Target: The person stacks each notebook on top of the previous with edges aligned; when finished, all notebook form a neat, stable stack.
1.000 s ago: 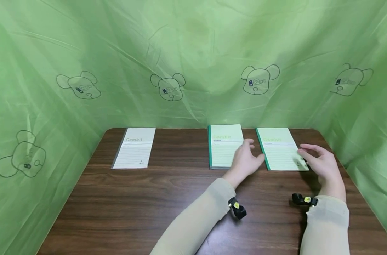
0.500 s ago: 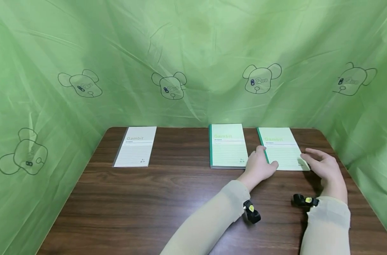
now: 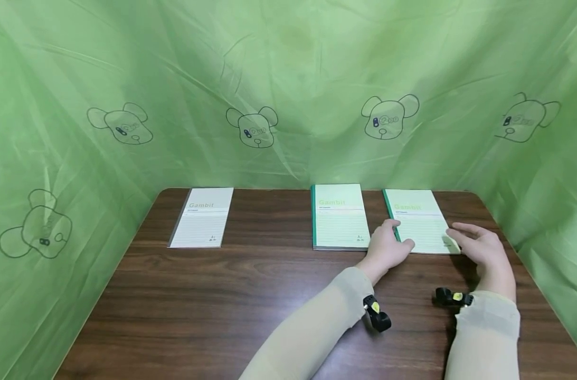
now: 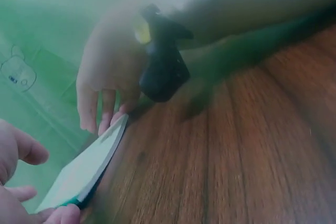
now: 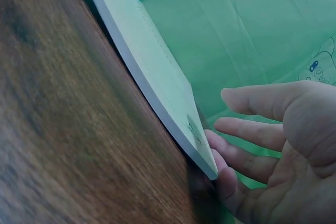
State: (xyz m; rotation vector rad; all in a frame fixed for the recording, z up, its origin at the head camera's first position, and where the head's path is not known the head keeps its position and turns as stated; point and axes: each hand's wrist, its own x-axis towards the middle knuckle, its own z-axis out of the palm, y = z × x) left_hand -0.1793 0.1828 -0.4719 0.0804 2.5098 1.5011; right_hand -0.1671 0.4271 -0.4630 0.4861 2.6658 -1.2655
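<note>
A green-spined notebook [image 3: 418,219] lies flat near the table's far right, between my two hands. My left hand [image 3: 385,248] is at its spine, fingertips right at the edge, thumb spread over the near corner. On the opposite side my right hand [image 3: 485,248] rests its fingers against the lower right corner. The right wrist view shows the lower fingers of that hand [image 5: 294,150] touching the notebook's corner [image 5: 147,61], upper fingers held apart from it. In the left wrist view, the left hand's fingertips [image 4: 65,214] meet the green spine end.
Left of the left hand lies another green-spined notebook [image 3: 340,221], with a dark edge showing under it. A grey-spined notebook [image 3: 202,224] is at the far left of the wooden table [image 3: 212,295]. Green cloth [image 3: 307,132] with bear drawings hangs behind and along both sides.
My left hand has moved right, from beside the middle notebook to the right notebook's spine. The right hand stays almost in place at the opposite edge.
</note>
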